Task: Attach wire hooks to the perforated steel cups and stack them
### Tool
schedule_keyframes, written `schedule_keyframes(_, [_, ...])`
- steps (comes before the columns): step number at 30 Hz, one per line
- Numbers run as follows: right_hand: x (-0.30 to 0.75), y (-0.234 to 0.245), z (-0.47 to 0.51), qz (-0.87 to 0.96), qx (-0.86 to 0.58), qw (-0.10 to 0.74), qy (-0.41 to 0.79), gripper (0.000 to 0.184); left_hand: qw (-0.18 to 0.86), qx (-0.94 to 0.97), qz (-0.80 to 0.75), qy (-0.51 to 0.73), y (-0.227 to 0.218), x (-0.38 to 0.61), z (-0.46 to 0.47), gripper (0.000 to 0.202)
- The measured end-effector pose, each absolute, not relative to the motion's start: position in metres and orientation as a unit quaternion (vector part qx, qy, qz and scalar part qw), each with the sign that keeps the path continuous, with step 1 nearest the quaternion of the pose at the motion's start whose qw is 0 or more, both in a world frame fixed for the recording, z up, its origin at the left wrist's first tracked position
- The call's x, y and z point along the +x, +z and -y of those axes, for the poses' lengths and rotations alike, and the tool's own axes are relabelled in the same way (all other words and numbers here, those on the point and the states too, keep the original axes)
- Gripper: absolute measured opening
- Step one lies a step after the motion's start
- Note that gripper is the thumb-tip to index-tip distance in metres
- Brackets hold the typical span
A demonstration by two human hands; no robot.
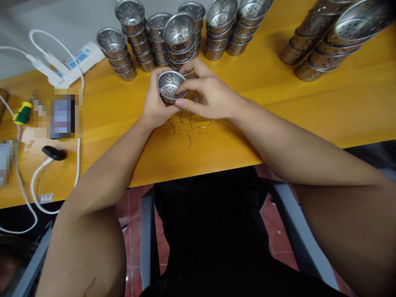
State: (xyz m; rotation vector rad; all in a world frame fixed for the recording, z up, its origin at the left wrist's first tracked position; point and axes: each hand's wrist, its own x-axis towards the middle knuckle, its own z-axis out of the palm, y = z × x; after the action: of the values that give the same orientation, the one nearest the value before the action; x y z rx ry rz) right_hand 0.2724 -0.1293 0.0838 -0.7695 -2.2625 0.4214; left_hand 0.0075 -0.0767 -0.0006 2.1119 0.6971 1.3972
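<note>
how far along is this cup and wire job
Done: unclear; the stacks of perforated cups behind don't show whether they are finished. In hand: one perforated cup, held by left hand and right hand. Left: several loose curved wires on the table.

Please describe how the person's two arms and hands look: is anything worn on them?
Both arms are bare down to the picture's lower edge: no sleeves show. The left hand and the right hand wear no gloves, and no ring, watch or bracelet is visible. A thin curved mark lies on the left upper arm.
</note>
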Motion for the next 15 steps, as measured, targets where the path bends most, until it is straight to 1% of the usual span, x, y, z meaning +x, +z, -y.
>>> schedule_keyframes(1, [0.272,0.082,0.129,0.876,-0.3,0.342,0.158,0.028,0.265,0.777,-0.264,0.506,0.002,0.008,0.08,0.08])
schedule_keyframes(2, [0.271,0.081,0.129,0.878,-0.304,0.335,0.155,0.029,0.272,0.779,-0.261,0.5,0.003,0.009,0.082,0.086])
schedule_keyframes(3, [0.271,0.08,0.129,0.879,-0.308,0.33,0.153,0.031,0.256,0.773,-0.248,0.526,0.003,0.009,0.082,0.095])
schedule_keyframes(5, [0.27,0.083,0.132,0.879,-0.317,0.325,0.145,0.033,0.245,0.774,-0.247,0.529,-0.003,0.01,0.077,0.099])
schedule_keyframes(6, [0.27,0.086,0.134,0.88,-0.322,0.321,0.137,0.032,0.234,0.776,-0.235,0.536,-0.007,0.01,0.073,0.107])
schedule_keyframes(7, [0.269,0.089,0.136,0.882,-0.326,0.316,0.126,0.029,0.231,0.783,-0.23,0.53,-0.012,0.01,0.068,0.113])
schedule_keyframes(9, [0.269,0.099,0.14,0.891,-0.324,0.303,0.096,0.015,0.23,0.796,-0.226,0.513,-0.02,0.009,0.062,0.124])
schedule_keyframes(10, [0.268,0.105,0.142,0.899,-0.32,0.289,0.078,0.007,0.235,0.801,-0.232,0.499,-0.023,0.009,0.06,0.127])
schedule_keyframes(11, [0.268,0.111,0.143,0.907,-0.32,0.268,0.06,0.005,0.241,0.804,-0.241,0.487,-0.025,0.007,0.059,0.129])
schedule_keyframes(13, [0.272,0.126,0.145,0.914,-0.347,0.209,0.02,0.013,0.25,0.805,-0.261,0.47,-0.027,0.004,0.059,0.133])
schedule_keyframes(15, [0.281,0.141,0.144,0.897,-0.417,0.143,-0.016,0.016,0.248,0.805,-0.286,0.457,-0.027,-0.001,0.06,0.133])
